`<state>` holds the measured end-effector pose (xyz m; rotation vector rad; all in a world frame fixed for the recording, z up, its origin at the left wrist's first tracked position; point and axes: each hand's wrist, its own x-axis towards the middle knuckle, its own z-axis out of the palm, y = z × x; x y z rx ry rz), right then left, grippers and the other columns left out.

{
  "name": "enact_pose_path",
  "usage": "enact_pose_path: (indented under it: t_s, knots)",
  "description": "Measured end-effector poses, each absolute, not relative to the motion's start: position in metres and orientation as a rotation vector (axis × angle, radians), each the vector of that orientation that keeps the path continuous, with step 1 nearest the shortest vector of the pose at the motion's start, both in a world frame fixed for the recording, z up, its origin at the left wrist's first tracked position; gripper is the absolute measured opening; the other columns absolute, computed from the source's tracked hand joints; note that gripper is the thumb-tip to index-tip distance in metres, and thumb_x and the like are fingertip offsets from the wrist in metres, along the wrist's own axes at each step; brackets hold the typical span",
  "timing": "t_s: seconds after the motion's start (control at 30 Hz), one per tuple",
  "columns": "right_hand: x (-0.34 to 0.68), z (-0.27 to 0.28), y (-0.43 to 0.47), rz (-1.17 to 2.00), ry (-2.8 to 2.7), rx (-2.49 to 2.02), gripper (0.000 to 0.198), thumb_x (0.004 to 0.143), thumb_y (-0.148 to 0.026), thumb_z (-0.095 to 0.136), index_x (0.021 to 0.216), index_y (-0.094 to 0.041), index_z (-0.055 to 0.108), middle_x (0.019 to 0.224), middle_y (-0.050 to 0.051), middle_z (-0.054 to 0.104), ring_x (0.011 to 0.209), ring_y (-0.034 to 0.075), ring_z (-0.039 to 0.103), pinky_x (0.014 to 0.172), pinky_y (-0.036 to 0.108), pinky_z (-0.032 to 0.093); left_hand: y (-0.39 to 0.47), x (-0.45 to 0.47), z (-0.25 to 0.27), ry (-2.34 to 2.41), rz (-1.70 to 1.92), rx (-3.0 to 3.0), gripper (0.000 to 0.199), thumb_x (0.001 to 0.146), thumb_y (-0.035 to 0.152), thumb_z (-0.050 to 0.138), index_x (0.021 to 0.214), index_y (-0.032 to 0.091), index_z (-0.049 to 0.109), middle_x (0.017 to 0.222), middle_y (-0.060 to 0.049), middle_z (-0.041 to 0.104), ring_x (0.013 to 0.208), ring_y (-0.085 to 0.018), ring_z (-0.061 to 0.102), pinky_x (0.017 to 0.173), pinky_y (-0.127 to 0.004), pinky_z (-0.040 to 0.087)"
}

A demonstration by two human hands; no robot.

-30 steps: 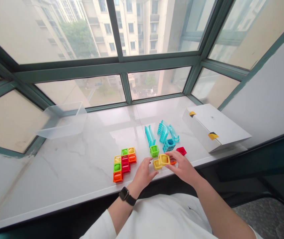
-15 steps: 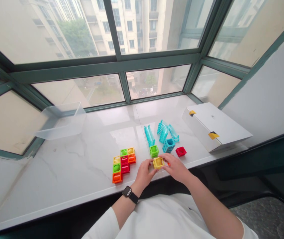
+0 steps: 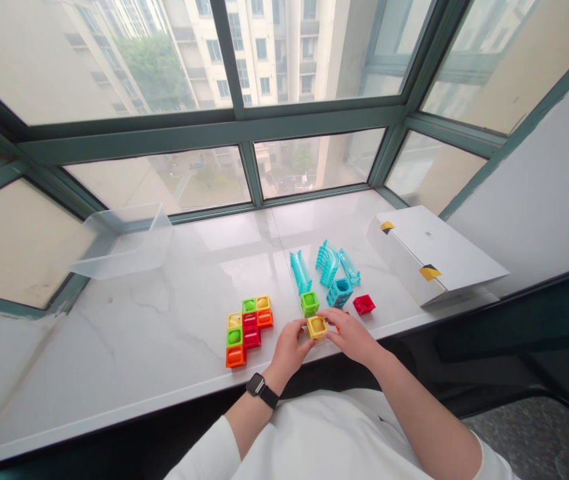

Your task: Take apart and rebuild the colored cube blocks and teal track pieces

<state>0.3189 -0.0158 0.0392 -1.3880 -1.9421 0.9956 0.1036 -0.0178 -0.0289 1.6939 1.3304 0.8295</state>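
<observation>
Between my two hands is a yellow cube block [image 3: 317, 327] with a rounded hollow. My left hand [image 3: 290, 347] grips it from the left, and my right hand [image 3: 348, 333] from the right. Just beyond it stands a green cube block [image 3: 309, 303]. Behind my right hand are a blue block tower [image 3: 339, 292] and a red cube block [image 3: 364, 305]. An orange piece [image 3: 343, 323] is mostly covered by my right hand. To the left, several joined cube blocks [image 3: 250, 321] in red, green, yellow and orange lie in a stepped shape.
Clear turquoise track pieces [image 3: 300, 272] lie farther back on the white marble sill [image 3: 189, 293]. A translucent plastic bin [image 3: 134, 257] stands at the left by the window. At the right is a white box [image 3: 434, 253] with yellow-black tape. The sill's front edge runs near my hands.
The view has shifted very slightly. Both hands stay on the yellow cube block, with hardly any movement.
</observation>
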Motion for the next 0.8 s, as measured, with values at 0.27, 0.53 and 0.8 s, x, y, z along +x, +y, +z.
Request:
enact_pose_path:
  t_s: [0.27,0.53,0.8]
  knots:
    - [0.3184,0.0402,-0.0151,0.988,-1.940,-1.393,0.048,0.085,-0.011,0.067,0.131,-0.024,0.068,0.130,0.009,0.070,0.109,0.023,0.069,0.102,0.045,0.057,-0.0175,0.1035,-0.0312,1.349,0.820,1.690,0.047,0.078,0.024,0.082,0.123,0.022,0.070,0.110,-0.007,0.075,0.094,-0.024,0.066,0.088,-0.040,0.055]
    - [0.3177,0.0471,-0.0146,0.977,-1.986,-1.432,0.048,0.084,-0.013,0.069,0.131,-0.023,0.068,0.128,0.009,0.070,0.102,0.022,0.069,0.098,0.043,0.058,-0.0192,0.1036,-0.0265,1.332,0.838,1.678,0.049,0.077,0.025,0.084,0.123,0.021,0.070,0.112,-0.007,0.075,0.093,-0.024,0.066,0.087,-0.039,0.054]
    - [0.3182,0.0450,-0.0143,0.931,-2.008,-1.439,0.047,0.084,-0.015,0.071,0.130,-0.023,0.068,0.128,0.009,0.071,0.101,0.022,0.069,0.098,0.043,0.057,-0.0192,0.1017,-0.0226,1.285,0.838,1.671,0.045,0.080,0.025,0.079,0.124,0.023,0.070,0.116,-0.008,0.075,0.098,-0.024,0.067,0.089,-0.039,0.054]
